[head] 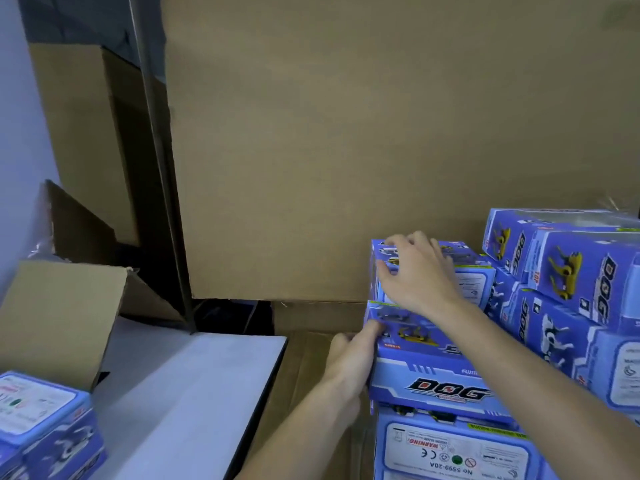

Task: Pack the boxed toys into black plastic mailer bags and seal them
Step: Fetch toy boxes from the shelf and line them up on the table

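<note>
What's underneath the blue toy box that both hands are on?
Another blue box with a white warning label facing up. The hands grip the DOG box; anything lower is out of view.
</note>
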The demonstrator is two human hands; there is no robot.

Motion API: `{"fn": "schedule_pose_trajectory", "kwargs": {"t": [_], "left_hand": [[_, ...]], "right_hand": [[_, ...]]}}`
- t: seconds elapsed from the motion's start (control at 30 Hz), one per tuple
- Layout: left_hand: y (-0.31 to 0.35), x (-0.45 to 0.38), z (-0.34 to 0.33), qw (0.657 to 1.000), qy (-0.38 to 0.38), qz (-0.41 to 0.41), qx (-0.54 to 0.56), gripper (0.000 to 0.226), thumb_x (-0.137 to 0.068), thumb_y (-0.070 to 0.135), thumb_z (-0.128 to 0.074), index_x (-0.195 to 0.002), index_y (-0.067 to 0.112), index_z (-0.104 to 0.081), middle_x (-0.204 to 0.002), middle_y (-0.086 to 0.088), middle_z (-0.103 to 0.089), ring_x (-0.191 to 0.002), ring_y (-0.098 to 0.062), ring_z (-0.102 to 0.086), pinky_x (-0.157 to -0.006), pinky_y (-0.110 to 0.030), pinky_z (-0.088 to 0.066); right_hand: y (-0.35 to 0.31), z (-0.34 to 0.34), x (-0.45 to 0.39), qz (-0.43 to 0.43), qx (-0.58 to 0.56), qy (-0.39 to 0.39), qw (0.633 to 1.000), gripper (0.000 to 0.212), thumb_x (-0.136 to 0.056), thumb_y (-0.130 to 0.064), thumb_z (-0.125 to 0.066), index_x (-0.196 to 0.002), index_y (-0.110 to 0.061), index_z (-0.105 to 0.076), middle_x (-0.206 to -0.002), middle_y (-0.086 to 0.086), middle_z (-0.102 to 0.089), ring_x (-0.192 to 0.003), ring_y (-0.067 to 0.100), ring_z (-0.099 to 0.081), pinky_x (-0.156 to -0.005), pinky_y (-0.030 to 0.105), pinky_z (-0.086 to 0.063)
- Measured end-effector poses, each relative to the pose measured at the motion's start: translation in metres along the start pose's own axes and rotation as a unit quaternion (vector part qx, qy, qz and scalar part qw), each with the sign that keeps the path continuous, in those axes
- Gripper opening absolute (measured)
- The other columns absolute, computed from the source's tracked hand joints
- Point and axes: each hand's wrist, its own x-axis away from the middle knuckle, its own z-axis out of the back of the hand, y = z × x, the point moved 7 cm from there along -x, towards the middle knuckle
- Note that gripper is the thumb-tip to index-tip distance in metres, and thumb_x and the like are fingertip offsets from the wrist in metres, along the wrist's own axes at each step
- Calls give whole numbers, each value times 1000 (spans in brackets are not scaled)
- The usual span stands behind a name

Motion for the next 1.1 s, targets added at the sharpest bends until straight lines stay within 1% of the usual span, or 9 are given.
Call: {"fn": "schedule_pose_trajectory", "kwargs": {"t": [0.2, 0.4, 0.57, 0.7, 0.77, 0.87, 0.97, 1.03, 1.1], "left_hand": [[1, 0, 34, 999, -5, 5, 38, 83, -57, 49, -73, -125, 5, -58, -102, -15, -75, -82, -29, -75, -59, -35, -57], [-4, -3, 64, 999, 25, -1, 46, 55, -81, 45, -65, -122, 9, -58, -95, -14, -77, -83, -31, -75, -69, -44, -62], [-2, -2, 62, 998, 27, -11, 58, 52, -83, 44, -63, -123, 12, -55, -90, -11, -77, -79, -28, -76, -62, -37, -59], [0, -4, 60, 998, 32, -18, 50, 59, -76, 46, -64, -123, 12, -57, -93, -11, -77, -84, -31, -75, -74, -46, -62], [-1, -3, 60, 999, 32, -12, 40, 64, -69, 49, -63, -121, 12, -59, -96, -12, -77, -86, -32, -75, -78, -48, -61], [-8, 1, 61, 999, 17, 7, 45, 41, -84, 46, -58, -106, 13, -66, -96, -14, -77, -85, -34, -75, -75, -49, -61], [-16, 1, 65, 997, -1, 17, 76, 37, -92, 44, -51, -80, 19, -75, -96, -13, -77, -84, -32, -75, -69, -46, -62], [-19, 3, 67, 994, -11, 25, 105, 45, -94, 44, -50, -68, 21, -78, -95, -12, -77, -80, -30, -76, -62, -39, -61], [-18, 6, 71, 993, -9, 21, 116, 44, -94, 45, -49, -72, 20, -78, -96, -12, -77, -81, -29, -76, -63, -39, -61]], "right_hand": [[8, -49, -22, -96, 157, -181, 966, 92, -85, -75, -48, -151, -15, -29, -158, 18, -27, -145, 47, -19, -111, 61, -18], [5, -48, -25, -103, 196, -145, 964, 62, -98, -46, -47, -148, -12, -33, -152, 27, -33, -138, 52, -28, -110, 60, -24], [-11, 3, -26, -114, 43, -73, 990, 38, -97, -41, -49, -124, -15, -55, -129, 18, -57, -122, 43, -49, -99, 50, -34], [-52, 22, 8, -37, 75, -141, 986, 32, -98, -38, -49, -123, -17, -56, -130, 14, -55, -122, 38, -53, -99, 48, -38], [-74, 12, 38, 18, 152, -174, 973, 35, -98, -33, -50, -128, -16, -51, -133, 13, -54, -125, 37, -49, -102, 50, -34], [-99, 5, 63, 72, 191, -155, 967, 43, -100, -42, -46, -132, -13, -48, -130, 14, -54, -120, 39, -47, -100, 49, -31], [-109, 20, 60, 88, 61, -93, 990, 58, -97, -64, -34, -115, -16, -60, -120, 10, -61, -115, 35, -52, -95, 44, -38], [-101, 35, 47, 71, -55, -61, 994, 68, -92, -71, -32, -121, -18, -64, -124, 8, -64, -121, 31, -54, -100, 41, -44], [-81, 48, 27, 52, -78, -27, 995, 66, -91, -71, -34, -128, -24, -63, -132, 4, -61, -127, 29, -51, -106, 46, -41]]}}
